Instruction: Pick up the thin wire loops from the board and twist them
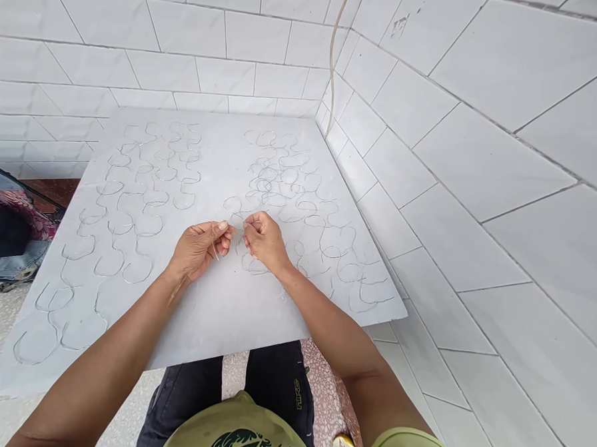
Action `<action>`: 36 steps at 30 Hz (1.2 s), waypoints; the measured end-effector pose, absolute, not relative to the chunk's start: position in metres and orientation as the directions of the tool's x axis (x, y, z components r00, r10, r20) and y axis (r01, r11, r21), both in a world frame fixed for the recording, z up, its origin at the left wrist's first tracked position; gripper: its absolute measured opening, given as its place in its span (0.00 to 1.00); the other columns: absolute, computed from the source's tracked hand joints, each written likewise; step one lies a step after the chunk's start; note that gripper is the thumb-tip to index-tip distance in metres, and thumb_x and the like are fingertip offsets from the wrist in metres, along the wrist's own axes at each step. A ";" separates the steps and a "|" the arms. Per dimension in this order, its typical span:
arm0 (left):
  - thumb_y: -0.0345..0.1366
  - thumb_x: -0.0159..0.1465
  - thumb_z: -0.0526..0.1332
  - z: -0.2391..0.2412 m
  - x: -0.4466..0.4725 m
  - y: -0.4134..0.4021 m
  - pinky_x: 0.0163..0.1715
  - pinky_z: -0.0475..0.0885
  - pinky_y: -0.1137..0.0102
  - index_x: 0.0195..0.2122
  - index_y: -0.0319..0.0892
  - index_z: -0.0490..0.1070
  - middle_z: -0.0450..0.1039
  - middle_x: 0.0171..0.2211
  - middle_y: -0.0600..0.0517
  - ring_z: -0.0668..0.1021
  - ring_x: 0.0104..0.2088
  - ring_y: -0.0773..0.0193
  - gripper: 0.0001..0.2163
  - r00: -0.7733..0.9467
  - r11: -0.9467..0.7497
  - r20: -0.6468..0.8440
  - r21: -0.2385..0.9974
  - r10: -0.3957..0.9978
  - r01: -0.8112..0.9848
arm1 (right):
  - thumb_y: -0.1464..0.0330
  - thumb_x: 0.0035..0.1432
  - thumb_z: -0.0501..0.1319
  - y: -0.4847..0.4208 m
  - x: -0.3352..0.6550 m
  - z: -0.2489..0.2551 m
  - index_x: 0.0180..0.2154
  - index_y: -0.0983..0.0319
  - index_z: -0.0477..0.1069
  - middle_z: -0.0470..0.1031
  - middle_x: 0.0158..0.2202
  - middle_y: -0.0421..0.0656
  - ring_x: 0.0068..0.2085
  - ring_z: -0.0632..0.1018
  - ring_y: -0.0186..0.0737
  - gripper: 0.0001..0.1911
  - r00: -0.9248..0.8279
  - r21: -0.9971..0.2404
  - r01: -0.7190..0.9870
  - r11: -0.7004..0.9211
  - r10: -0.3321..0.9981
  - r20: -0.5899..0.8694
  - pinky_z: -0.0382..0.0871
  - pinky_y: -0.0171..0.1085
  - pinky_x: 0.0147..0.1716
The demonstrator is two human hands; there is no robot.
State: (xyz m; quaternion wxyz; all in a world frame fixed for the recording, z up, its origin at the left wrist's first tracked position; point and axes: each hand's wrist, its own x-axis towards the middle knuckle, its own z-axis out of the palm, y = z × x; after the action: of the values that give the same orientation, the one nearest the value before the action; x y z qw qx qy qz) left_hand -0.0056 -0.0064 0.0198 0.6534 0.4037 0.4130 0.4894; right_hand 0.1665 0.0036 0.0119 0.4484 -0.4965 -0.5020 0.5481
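My left hand (200, 246) and my right hand (264, 240) meet over the middle of a white board (214, 312). Both pinch the same thin bent wire piece (236, 219) between thumb and fingers. A short end of wire hangs down from my left fingers. To the left of my hands lie several curved wire pieces (129, 208) spread in rows. At the right, a denser heap of tangled wire pieces (290, 183) lies, partly under my right hand.
The board rests over my lap, close to a white tiled wall (482, 160) on the right and behind. A thin cord (332, 52) hangs down the wall corner. A dark bag (8, 228) lies on the floor at the left.
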 end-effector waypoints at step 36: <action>0.34 0.57 0.76 0.019 -0.012 -0.003 0.27 0.74 0.79 0.37 0.34 0.80 0.75 0.29 0.52 0.74 0.26 0.75 0.11 0.233 0.325 -0.232 0.774 0.944 -0.544 | 0.67 0.65 0.54 -0.005 0.164 0.003 0.46 0.55 0.65 0.65 0.22 0.31 0.24 0.73 0.32 0.08 -0.180 -0.954 0.169 0.249 0.959 0.219 0.68 0.32 0.27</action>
State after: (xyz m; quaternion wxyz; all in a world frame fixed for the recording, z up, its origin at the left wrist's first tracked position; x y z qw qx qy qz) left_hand -0.0116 -0.0034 0.0190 0.7325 0.2826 0.3545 0.5078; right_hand 0.1645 -0.0048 0.0034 0.4643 -0.4408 -0.6396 0.4255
